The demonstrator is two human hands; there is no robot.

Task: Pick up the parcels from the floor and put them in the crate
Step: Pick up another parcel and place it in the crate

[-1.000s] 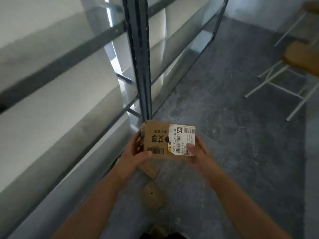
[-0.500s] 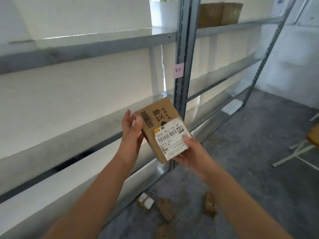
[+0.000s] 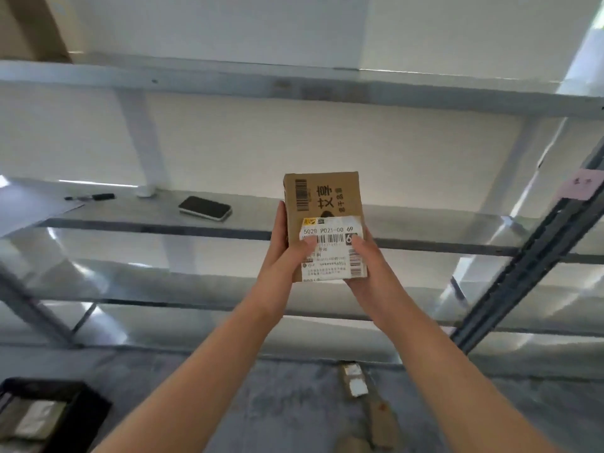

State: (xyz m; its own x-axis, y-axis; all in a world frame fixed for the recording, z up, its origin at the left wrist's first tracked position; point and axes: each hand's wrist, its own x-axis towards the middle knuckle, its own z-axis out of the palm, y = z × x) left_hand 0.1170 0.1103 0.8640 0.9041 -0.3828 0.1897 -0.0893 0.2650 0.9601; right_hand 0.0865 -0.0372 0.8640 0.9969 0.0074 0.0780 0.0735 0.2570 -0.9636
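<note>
Cardboard parcel point(image 3: 322, 197) with a white label point(image 3: 330, 256) is held upright in the air before a metal shelf point(image 3: 130, 220), its lower end gripped between the left hand point(image 3: 281, 259) and the right hand point(image 3: 367, 269), thumbs on the label, while a black crate point(image 3: 65, 387) sits on the floor point(image 3: 294, 403) at near left.

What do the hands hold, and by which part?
A cardboard parcel, by its lower half: left hand on the left edge, right hand on the right, thumbs on its label.
</note>
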